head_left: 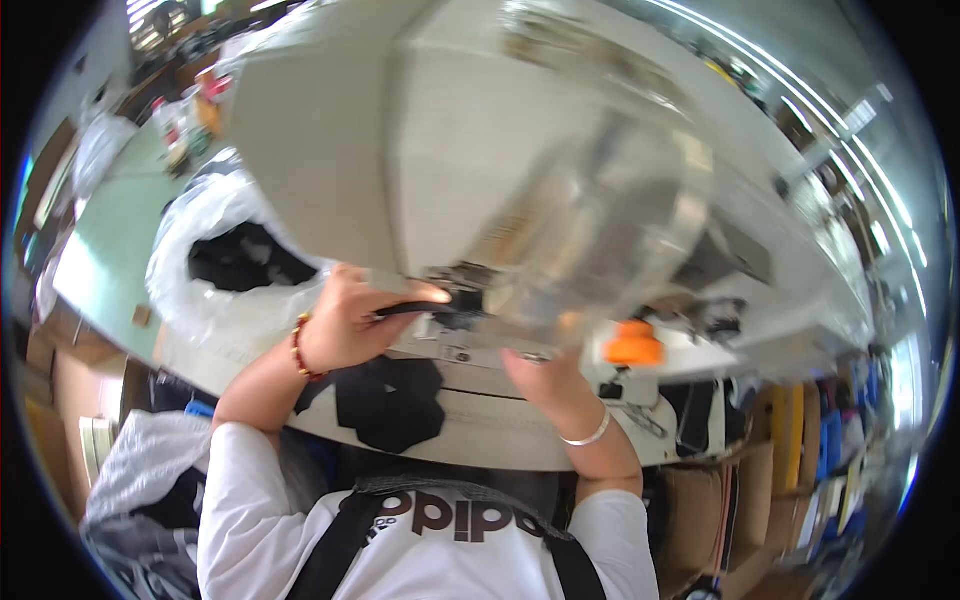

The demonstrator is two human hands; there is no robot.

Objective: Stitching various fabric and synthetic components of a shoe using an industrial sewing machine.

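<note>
Left hand [345, 325] clenched on a black strip [415, 308]. Right hand [545, 375] half hidden under blurred sewing machine [480, 150]; grip unclear. Black fabric [390, 400] near; orange knob [633, 345] right.

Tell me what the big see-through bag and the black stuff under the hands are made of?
The bag looks like thin clear plastic: glossy, crinkled, with dark pieces showing through. The black piece on the table looks like soft fabric: matte and limp, lying flat with floppy edges. The left hand holds a thin black strip, blurred; it could be fabric or plastic.
</note>
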